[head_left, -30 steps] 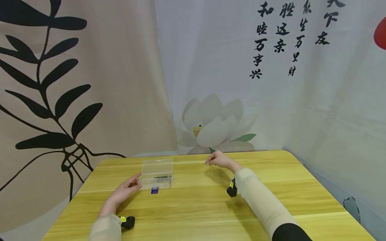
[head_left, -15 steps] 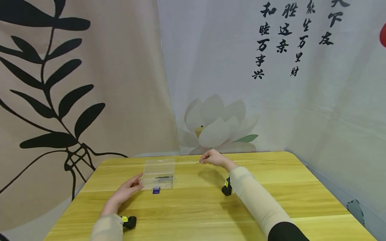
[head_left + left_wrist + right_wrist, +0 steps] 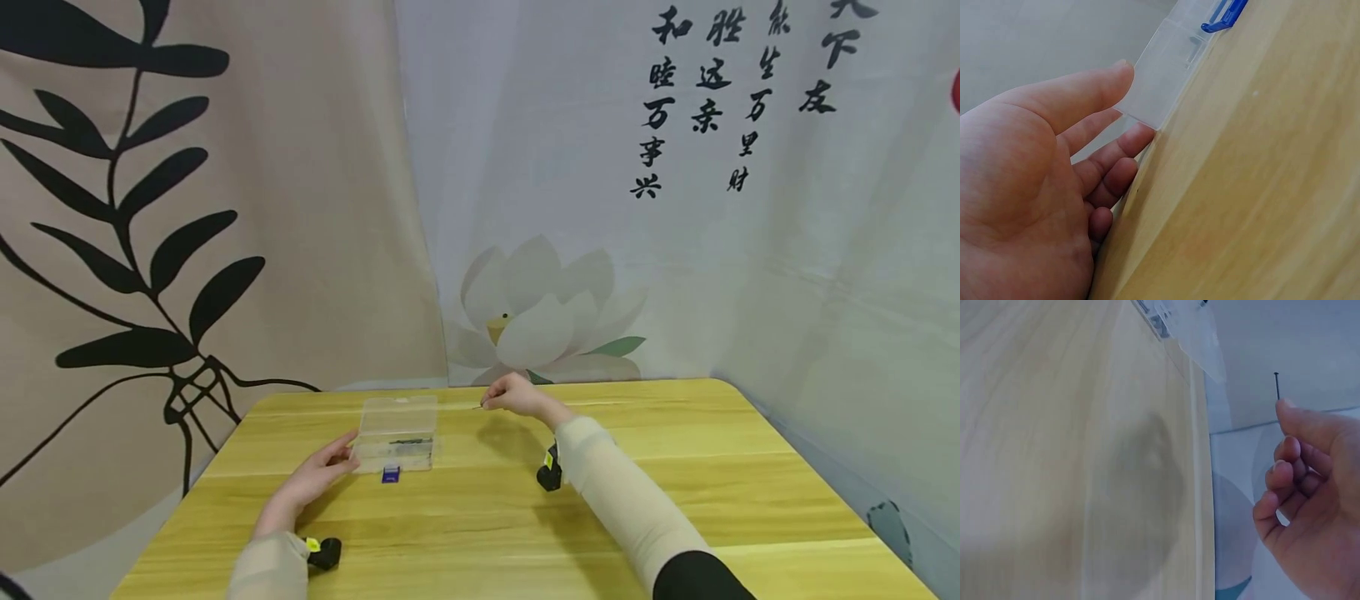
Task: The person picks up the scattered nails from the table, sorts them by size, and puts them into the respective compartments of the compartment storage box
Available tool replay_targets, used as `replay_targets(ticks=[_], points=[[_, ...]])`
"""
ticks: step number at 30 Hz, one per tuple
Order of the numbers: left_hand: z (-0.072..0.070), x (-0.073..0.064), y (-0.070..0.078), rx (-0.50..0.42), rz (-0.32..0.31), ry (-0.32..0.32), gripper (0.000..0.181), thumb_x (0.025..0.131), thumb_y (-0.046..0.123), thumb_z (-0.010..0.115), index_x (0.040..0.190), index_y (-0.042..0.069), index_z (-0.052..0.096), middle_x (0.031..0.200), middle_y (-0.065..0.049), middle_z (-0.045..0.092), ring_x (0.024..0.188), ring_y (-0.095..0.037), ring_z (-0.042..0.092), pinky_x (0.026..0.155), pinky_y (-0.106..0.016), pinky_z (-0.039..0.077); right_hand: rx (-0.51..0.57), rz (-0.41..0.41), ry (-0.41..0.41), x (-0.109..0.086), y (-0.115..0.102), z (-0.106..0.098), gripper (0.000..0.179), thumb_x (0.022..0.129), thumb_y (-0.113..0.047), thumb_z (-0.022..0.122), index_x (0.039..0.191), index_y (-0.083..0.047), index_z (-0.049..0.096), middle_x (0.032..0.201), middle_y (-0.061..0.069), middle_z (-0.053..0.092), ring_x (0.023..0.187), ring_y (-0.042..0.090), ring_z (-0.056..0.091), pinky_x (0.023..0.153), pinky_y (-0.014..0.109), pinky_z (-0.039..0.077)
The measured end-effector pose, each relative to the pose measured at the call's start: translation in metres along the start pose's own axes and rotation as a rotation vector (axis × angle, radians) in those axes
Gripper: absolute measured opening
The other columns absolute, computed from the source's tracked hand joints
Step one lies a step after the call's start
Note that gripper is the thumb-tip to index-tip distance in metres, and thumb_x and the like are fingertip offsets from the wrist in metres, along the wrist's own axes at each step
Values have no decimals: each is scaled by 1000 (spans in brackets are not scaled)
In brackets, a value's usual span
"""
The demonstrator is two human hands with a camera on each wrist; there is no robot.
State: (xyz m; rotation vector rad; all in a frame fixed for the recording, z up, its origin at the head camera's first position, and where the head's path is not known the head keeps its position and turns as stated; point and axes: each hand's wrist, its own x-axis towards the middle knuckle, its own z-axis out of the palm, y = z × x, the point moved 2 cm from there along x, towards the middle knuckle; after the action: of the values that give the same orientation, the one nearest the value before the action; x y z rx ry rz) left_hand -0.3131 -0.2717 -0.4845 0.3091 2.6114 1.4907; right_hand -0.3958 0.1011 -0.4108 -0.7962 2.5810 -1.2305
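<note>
A clear plastic box (image 3: 372, 458) stands on the table with its lid (image 3: 397, 414) raised behind it. Several thin dark pieces (image 3: 411, 441) lie inside, and a blue clasp (image 3: 391, 474) is on its front. My left hand (image 3: 318, 477) touches the box's left end; in the left wrist view the thumb and fingertips rest at that end wall (image 3: 1157, 81), fingers fairly straight. Right of the box, above the table, my right hand (image 3: 517, 394) pinches a thin dark nail (image 3: 1277, 386) between thumb and index finger. Its flat head points outward; the other end is hidden in the grip.
The wooden table (image 3: 450, 533) reaches back to a printed curtain (image 3: 315, 208) just past its far edge. A small black device (image 3: 324, 553) is worn at the left wrist, another black device (image 3: 550, 471) at the right.
My right hand has moved left toward the box, carrying the nail. The left hand stays at the box's left end. The whole head view has shifted slightly.
</note>
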Motion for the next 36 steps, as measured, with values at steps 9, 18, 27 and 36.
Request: replay_targets(ticks=[9, 18, 27, 36], points=[[0, -1, 0, -30, 2, -11, 64, 98, 20, 59, 151, -1, 29, 122, -16, 49, 111, -29, 44, 95, -46, 39, 6, -28, -35, 13, -3, 23, 16, 94, -9, 64, 102, 1, 72, 103, 8, 69, 95, 19, 63, 87, 37, 49], [-1, 2, 3, -30, 21, -8, 63, 98, 18, 59, 151, -1, 29, 120, -15, 49, 107, -27, 43, 93, -43, 39, 4, -39, -56, 19, -12, 35, 19, 95, -12, 63, 105, 2, 72, 102, 5, 69, 94, 15, 63, 87, 36, 48], [-1, -2, -2, -17, 14, 4, 63, 98, 19, 59, 150, -1, 30, 120, -14, 50, 108, -27, 44, 94, -45, 38, 37, -63, -62, 29, -16, 55, 14, 94, -8, 64, 101, 1, 71, 98, 5, 69, 88, 12, 60, 80, 29, 48], [-2, 2, -4, -2, 2, 15, 63, 98, 23, 60, 150, 1, 32, 119, -12, 50, 107, -25, 43, 93, -42, 37, 12, -65, -47, 33, -25, 71, 11, 94, -6, 63, 98, -2, 72, 93, 4, 69, 81, 9, 59, 75, 26, 48]])
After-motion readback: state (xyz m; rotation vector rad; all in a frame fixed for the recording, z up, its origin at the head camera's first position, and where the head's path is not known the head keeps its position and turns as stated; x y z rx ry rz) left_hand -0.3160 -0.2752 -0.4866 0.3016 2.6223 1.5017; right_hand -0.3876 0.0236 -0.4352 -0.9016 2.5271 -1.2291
